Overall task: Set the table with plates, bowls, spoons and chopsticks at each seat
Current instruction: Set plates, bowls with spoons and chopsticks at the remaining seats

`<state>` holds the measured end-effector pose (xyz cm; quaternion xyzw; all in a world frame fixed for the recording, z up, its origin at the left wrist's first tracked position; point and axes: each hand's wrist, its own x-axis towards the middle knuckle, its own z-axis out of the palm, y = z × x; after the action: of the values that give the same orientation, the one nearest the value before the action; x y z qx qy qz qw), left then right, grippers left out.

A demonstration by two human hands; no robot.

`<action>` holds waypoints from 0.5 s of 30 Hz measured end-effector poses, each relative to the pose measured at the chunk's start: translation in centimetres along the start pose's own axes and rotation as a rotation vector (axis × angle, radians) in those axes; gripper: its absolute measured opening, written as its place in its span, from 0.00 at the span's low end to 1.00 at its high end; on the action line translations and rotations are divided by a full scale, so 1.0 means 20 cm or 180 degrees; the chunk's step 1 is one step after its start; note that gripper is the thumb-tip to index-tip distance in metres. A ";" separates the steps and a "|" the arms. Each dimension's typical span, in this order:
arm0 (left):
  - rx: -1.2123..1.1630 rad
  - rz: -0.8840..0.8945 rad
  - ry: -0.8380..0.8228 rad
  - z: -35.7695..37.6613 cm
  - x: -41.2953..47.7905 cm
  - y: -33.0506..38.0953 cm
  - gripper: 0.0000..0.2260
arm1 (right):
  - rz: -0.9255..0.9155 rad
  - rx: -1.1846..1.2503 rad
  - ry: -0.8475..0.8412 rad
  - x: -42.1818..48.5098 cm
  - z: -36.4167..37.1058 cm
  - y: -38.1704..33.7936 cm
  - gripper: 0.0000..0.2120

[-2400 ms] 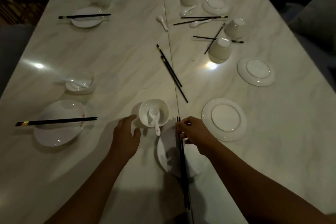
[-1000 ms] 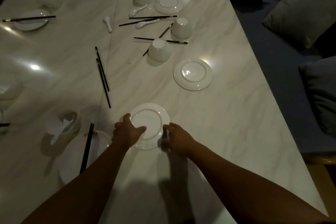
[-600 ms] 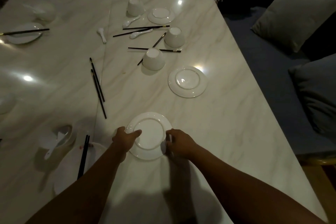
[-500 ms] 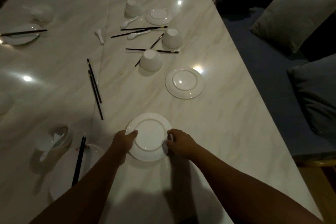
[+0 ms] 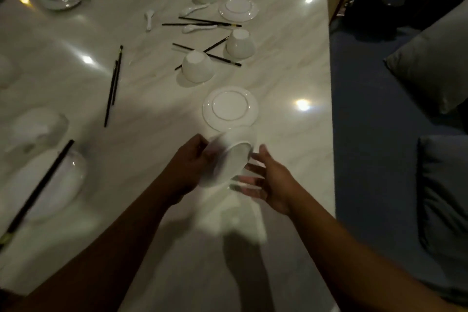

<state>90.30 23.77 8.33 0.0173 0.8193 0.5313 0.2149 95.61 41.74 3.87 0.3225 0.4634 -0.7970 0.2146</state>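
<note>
the left hand (image 5: pixel 190 164) grips a small white plate (image 5: pixel 229 159) by its edge, holding it tilted and lifted off the marble table (image 5: pixel 162 210), blurred. the right hand (image 5: pixel 268 180) is spread wide just beside that plate's lower rim; whether its fingers touch it is unclear. an upside-down plate (image 5: pixel 230 108) lies flat just beyond the held plate, and an upturned bowl (image 5: pixel 197 66) sits further beyond it.
</note>
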 end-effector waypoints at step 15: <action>0.1172 0.0609 0.0823 0.46 -0.52 -0.11 0.27 | 0.0198 -0.0702 -0.0259 -0.22 -0.40 -0.20 0.16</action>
<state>103.66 28.16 6.79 0.0655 0.9176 0.3887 0.0502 98.67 50.91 6.59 0.2785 0.5289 -0.7466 0.2920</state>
